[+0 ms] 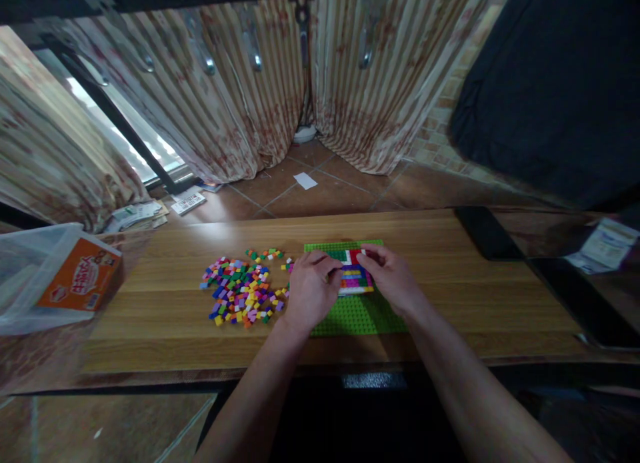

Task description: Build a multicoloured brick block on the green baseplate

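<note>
A green studded baseplate (pixel 360 316) lies on the table, partly covered by my hands. On it sits a patch of small building bricks (pixel 356 283) in rows of blue, purple, yellow, white and other colours, with red and white ones at its far side. My left hand (pixel 315 286) is over the left part of the patch, fingers pinched together; whatever is between them is too small to make out. From the right, my right hand (pixel 393 276) reaches the red bricks, thumb and forefinger closed at them. Whether it grips a loose brick there cannot be seen.
Left of the baseplate spreads a pile of loose coloured bricks (pixel 243 289) on the wooden table (pixel 165 303). A clear plastic box (pixel 30 269) with an orange label stands at the far left. Two dark phone-like slabs, one farther back (pixel 487 233) and one nearer (pixel 583 303), lie at the right.
</note>
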Demonstrator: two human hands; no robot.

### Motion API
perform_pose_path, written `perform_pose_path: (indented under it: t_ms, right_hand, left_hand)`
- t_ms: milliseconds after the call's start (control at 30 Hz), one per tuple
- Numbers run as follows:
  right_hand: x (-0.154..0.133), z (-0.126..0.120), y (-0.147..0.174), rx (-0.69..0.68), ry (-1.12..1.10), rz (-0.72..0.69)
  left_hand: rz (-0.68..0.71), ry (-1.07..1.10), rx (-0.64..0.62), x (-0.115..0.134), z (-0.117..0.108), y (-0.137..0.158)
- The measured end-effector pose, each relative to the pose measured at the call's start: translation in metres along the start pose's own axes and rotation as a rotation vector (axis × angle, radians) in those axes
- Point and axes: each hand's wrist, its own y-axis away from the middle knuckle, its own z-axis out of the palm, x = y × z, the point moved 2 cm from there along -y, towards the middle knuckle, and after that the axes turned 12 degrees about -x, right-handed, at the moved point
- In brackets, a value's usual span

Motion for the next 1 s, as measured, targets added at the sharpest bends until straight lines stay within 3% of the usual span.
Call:
perform_pose_path:
  t_ms: [733, 1000]
  right_hand:
    - [-0.004, 0.003, 0.002, -0.007, 0.062, 0.002]
    - [-0.003, 0.012, 0.003, 0.031, 0.280, -0.047]
  left_hand:
    - [-0.102, -0.052, -0.038, 0.006, -0.004, -0.003]
    - [-0.078, -0.090, 0.003, 0.006, 0.002, -0.001]
